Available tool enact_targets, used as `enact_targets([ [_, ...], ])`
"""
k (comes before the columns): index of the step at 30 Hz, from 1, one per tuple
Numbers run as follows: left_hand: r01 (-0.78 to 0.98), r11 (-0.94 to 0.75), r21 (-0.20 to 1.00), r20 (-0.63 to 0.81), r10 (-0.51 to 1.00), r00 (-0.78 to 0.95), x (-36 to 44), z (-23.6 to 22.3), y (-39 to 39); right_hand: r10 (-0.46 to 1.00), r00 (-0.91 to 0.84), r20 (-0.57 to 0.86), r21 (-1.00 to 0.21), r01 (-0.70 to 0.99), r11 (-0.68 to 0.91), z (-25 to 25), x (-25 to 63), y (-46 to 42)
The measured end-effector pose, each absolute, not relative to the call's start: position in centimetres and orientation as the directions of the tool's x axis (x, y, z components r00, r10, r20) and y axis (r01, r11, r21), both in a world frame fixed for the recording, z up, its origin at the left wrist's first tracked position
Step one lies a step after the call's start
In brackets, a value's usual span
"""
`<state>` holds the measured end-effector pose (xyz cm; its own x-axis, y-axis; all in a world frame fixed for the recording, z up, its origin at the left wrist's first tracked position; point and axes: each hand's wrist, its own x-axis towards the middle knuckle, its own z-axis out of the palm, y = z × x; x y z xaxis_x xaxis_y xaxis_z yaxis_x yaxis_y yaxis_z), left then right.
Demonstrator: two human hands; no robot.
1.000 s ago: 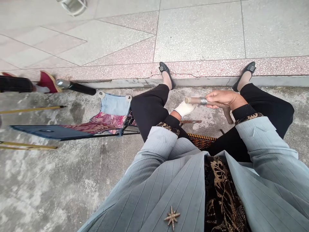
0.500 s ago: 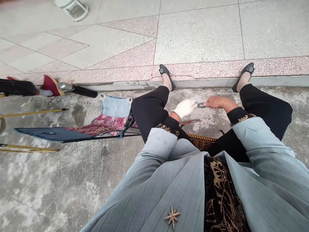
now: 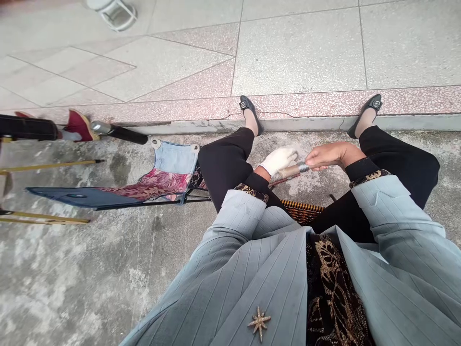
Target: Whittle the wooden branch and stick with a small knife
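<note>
My left hand, in a white knit glove, is closed around a tan, wood-like handle. A silver, ridged band, perhaps wound wire, covers the handle's right end. My bare right hand is closed with its fingertips at that banded end. What the right fingers pinch is hidden. Just below the handle, thin reddish-brown sticks show over the ground between my knees. A woven basket-like edge in brown and yellow shows between my thighs.
To the left stands a folding chair with denim and pink floral cloth. Beyond it are another person's red shoe, a dark cylinder with a silver end and yellow poles. A low step edge runs under my feet.
The handle between my hands has turned and dropped, so its tan body and silver band now show. My right wrist has bent more, and the hand sits slightly further right.
</note>
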<state>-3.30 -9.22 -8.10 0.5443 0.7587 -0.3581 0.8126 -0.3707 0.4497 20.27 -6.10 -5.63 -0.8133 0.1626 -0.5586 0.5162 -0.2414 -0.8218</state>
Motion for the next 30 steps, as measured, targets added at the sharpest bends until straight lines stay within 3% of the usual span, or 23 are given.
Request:
enact_targets([
  [3,0.835,-0.421,0.354,-0.401,0.738,0.542,-3.1,-7.9,-9.6,0.151,-0.688,-0.710,-0.701,0.711,-0.057,-6.2,19.4,-6.1],
  [6,0.839,-0.463,0.285,-0.433,0.719,0.544,-2.8,-7.7,-10.1,0.338,-0.513,-0.789,-0.534,0.844,0.035,-6.3,18.8,-6.0],
  [9,0.844,-0.439,0.307,-0.418,0.735,0.534,-2.7,-7.8,-10.2,0.518,-0.373,-0.770,-0.448,0.894,-0.021,-6.1,18.5,-6.0],
  [15,0.826,-0.356,0.437,-0.371,0.765,0.527,-2.7,-8.3,-10.4,0.666,-0.269,-0.695,-0.544,0.803,-0.244,-6.3,18.6,-5.7],
  [18,0.780,-0.364,0.508,-0.350,0.741,0.573,-2.6,-8.7,-10.5,0.702,-0.252,-0.666,-0.662,0.632,-0.402,-6.5,18.9,-5.5],
  [20,0.760,-0.355,0.544,-0.332,0.741,0.584,-2.7,-9.0,-10.3,0.693,-0.313,-0.650,-0.744,0.446,-0.497,-6.3,19.3,-5.5],
  [23,0.741,-0.299,0.602,-0.281,0.789,0.546,-3.1,-9.2,-9.8,0.655,-0.517,-0.551,-0.830,0.257,-0.495,-5.7,20.1,-5.6],
  [27,0.742,-0.269,0.614,-0.288,0.799,0.527,-3.6,-9.6,-9.1,0.489,-0.771,-0.409,-0.905,0.272,-0.328,-4.9,21.3,-5.6],
  [30,0.765,-0.308,0.565,-0.336,0.761,0.555,-3.7,-9.6,-8.7,0.286,-0.864,-0.415,-0.909,0.377,-0.181,-5.1,21.6,-5.3],
])
